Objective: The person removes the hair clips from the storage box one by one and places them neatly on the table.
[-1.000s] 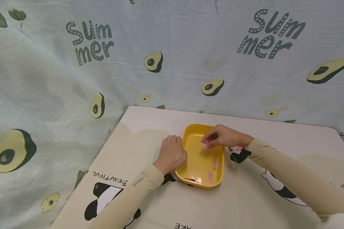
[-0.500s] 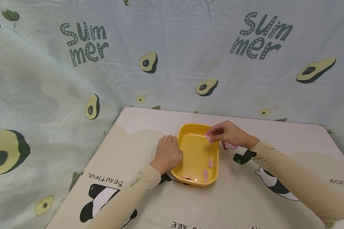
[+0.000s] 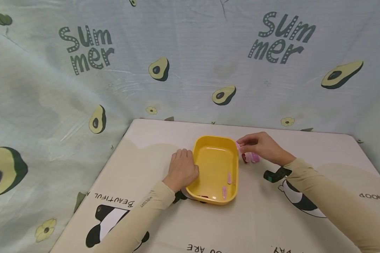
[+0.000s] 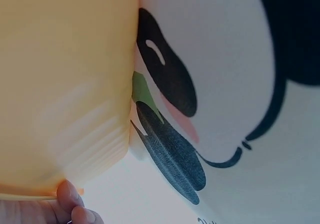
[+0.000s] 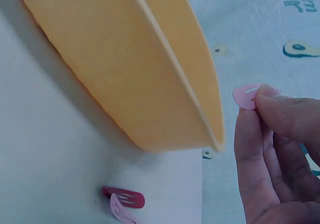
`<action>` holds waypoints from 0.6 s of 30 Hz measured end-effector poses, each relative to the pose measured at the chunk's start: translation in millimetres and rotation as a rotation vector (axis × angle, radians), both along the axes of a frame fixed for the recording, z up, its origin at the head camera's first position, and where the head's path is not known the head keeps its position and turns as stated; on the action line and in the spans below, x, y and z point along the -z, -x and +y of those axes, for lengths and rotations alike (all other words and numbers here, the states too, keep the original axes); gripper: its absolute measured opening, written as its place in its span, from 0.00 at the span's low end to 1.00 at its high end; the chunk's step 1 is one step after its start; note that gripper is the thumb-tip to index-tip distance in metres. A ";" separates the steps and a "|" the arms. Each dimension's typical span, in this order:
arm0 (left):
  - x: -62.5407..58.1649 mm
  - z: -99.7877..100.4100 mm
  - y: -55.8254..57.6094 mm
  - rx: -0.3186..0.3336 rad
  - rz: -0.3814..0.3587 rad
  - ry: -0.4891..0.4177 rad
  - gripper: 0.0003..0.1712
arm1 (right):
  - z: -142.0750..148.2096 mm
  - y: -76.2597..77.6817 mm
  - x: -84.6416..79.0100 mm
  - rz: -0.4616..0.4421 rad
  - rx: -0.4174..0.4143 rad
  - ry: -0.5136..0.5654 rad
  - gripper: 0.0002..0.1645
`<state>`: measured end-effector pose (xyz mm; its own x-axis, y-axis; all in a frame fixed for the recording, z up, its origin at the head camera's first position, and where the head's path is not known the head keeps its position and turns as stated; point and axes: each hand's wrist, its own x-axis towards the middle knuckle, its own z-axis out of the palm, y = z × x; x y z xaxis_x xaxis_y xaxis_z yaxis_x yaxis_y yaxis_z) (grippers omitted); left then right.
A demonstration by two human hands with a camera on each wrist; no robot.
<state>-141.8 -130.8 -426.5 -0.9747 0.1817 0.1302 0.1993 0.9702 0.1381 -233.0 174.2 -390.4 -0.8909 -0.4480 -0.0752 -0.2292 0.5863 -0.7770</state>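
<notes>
A yellow tray (image 3: 213, 168) with raised walls stands on the table. My left hand (image 3: 182, 168) grips its left rim, and in the left wrist view the fingertips (image 4: 70, 196) hook over the edge. Just past the tray's right rim, my right hand (image 3: 261, 147) pinches a pink hair clip (image 5: 246, 96) between thumb and forefinger. Two pink hair clips (image 3: 224, 192) lie inside the tray toward its near right, with a dark red piece (image 3: 203, 196) by the near wall. Below my right hand, a dark red hair clip (image 5: 127, 197) and a pink one (image 5: 119, 210) lie on the table.
The table is covered with a printed cloth (image 3: 240, 228) showing panda drawings and lettering. A curtain (image 3: 190, 70) with avocado prints hangs behind and to the left. A dark strap or device (image 3: 277, 174) is at the right wrist.
My right hand has carried the pink hair clip from over the tray rightward past its right rim. The left hand keeps its grip on the tray. The head view has shifted slightly.
</notes>
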 end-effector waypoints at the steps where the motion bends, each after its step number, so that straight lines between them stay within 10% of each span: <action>1: 0.3 -0.1 0.4 0.000 0.000 0.002 0.10 | 2.0 -0.1 0.3 -0.003 0.012 -0.003 0.20; 18: 2.9 -0.7 1.5 0.000 0.020 -0.001 0.10 | 27.0 -4.2 9.2 -0.107 0.122 0.052 0.27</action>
<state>-143.3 -131.5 -429.5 -0.9719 0.1815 0.1502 0.2021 0.9700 0.1353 -228.8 201.2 -399.7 -0.9271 -0.3427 -0.1519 -0.0734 0.5632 -0.8231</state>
